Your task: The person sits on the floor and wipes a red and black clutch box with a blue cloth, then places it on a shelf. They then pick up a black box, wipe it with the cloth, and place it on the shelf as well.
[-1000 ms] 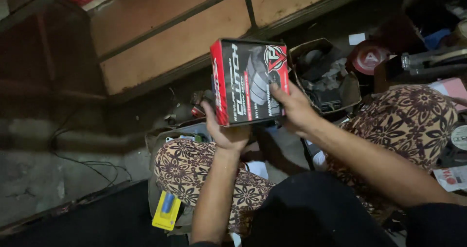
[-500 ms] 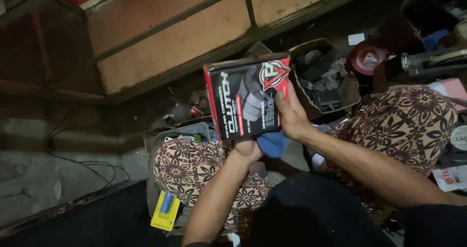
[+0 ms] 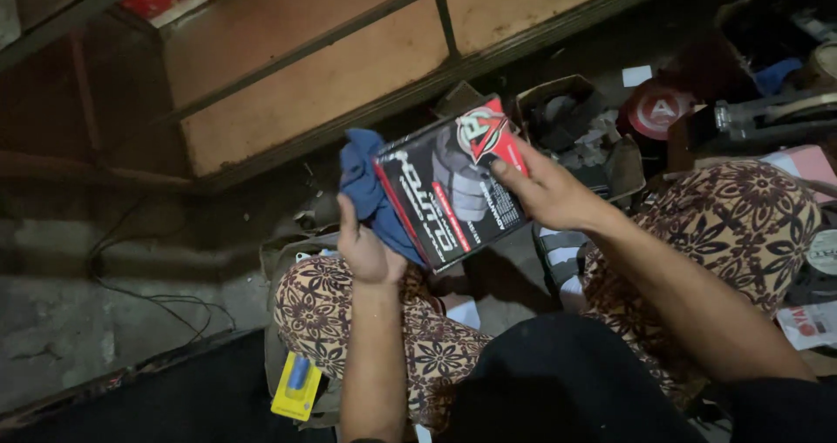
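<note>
Black-and-red printed box [image 3: 453,194] held tilted above the lap, between both hands. Right hand [image 3: 549,194] grasps its right edge, thumb across the front face. Left hand [image 3: 366,247] presses a blue cloth [image 3: 370,190] against the box's left side, fingers wrapped around the fabric. Patterned brown trousers [image 3: 349,321] below; yellow packet [image 3: 296,386] on the floor beside the left knee.

Brown floral-patterned trousers [image 3: 366,321], dark top [image 3: 558,382], bare forearms, no sleeves visible.
</note>
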